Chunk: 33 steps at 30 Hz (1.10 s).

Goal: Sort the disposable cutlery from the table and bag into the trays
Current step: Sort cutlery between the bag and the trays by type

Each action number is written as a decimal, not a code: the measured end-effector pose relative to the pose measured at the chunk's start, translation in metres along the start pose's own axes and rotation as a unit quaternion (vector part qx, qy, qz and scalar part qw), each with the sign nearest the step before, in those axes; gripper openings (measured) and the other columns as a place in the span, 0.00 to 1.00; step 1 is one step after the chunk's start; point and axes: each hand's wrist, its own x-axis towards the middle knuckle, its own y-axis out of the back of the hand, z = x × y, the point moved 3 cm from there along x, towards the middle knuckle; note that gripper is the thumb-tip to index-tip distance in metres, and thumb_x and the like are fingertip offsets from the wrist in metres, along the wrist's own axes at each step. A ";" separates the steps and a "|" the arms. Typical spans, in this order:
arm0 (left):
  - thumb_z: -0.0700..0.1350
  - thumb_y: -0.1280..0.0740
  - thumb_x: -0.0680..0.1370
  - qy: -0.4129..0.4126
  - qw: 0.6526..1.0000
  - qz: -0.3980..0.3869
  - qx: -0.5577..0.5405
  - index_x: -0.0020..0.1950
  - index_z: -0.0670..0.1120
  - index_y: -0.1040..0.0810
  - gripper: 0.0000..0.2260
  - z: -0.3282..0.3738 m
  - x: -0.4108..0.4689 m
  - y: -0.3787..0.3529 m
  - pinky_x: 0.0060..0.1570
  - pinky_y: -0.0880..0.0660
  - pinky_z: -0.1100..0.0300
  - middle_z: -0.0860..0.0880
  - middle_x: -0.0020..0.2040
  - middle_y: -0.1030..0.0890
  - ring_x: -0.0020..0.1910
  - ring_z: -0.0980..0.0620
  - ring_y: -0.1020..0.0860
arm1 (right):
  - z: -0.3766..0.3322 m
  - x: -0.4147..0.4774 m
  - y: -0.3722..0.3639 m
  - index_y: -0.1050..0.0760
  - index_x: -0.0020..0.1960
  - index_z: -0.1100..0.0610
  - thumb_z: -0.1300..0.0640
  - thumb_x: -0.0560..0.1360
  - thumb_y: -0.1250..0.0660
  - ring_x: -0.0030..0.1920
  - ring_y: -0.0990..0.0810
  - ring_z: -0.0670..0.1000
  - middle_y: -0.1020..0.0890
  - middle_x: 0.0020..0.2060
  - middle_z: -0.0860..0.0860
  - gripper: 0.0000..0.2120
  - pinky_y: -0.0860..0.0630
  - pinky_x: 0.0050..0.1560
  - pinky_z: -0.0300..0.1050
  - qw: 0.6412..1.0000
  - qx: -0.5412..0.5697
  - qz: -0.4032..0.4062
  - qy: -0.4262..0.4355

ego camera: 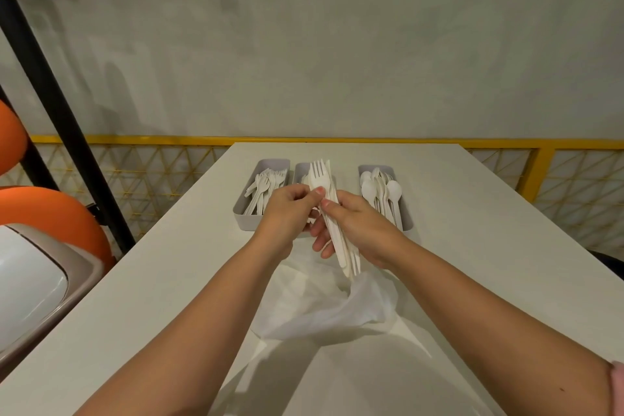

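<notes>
Table (472, 246), white, bears three trays (241, 210) before grey wall (337, 44)

looks like a casual eatery or canteen: a plain white tabletop (489, 246) set against a bare grey wall (337, 44), grey trays (243, 220) of disposable cutlery (393, 191) near its far edge, orange moulded seats (57, 213) off its left edge, a yellow mesh railing (543, 159) behind.

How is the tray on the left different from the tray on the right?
The left tray holds forks; the right tray holds spoons. The left tray sits right beside the middle tray; the right tray stands apart, with bare table between. Both are grey, long and narrow.
</notes>
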 end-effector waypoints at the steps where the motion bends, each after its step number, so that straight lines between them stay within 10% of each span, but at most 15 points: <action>1: 0.43 0.37 0.79 0.003 1.000 -0.001 -0.001 0.40 0.43 0.23 0.09 0.000 0.001 0.000 0.31 0.27 0.62 0.45 0.36 0.23 0.34 0.51 0.25 | 0.001 0.001 0.000 0.32 0.62 0.63 0.56 0.82 0.47 0.29 0.21 0.53 0.22 0.34 0.57 0.14 0.23 0.27 0.43 1.000 -0.001 0.005 0.000; 7: 0.44 0.40 0.81 0.003 1.000 -0.004 0.001 0.53 0.42 0.22 0.09 -0.004 0.006 -0.002 0.35 0.27 0.61 0.48 0.37 0.23 0.34 0.52 0.26 | 0.004 0.005 0.002 0.32 0.59 0.59 0.54 0.82 0.47 0.25 0.22 0.51 0.22 0.33 0.55 0.11 0.25 0.25 0.41 0.999 -0.042 0.029 -0.002; 21: 0.44 0.49 0.83 0.039 0.991 0.076 -0.103 0.41 0.44 0.32 0.13 0.001 0.021 0.007 0.24 0.29 0.65 0.48 0.31 0.29 0.27 0.53 0.31 | 0.013 0.013 0.007 0.32 0.59 0.62 0.57 0.82 0.48 0.33 0.20 0.53 0.22 0.36 0.57 0.12 0.20 0.33 0.46 0.996 0.063 0.028 -0.055; 33: 0.43 0.30 0.74 0.033 0.999 0.033 -0.003 0.47 0.44 0.25 0.06 0.016 0.026 0.012 0.18 0.38 0.72 0.53 0.26 0.26 0.16 0.62 0.30 | 0.010 0.009 0.005 0.31 0.52 0.54 0.54 0.82 0.45 0.27 0.28 0.48 0.26 0.30 0.51 0.06 0.29 0.26 0.39 0.997 -0.068 -0.003 -0.039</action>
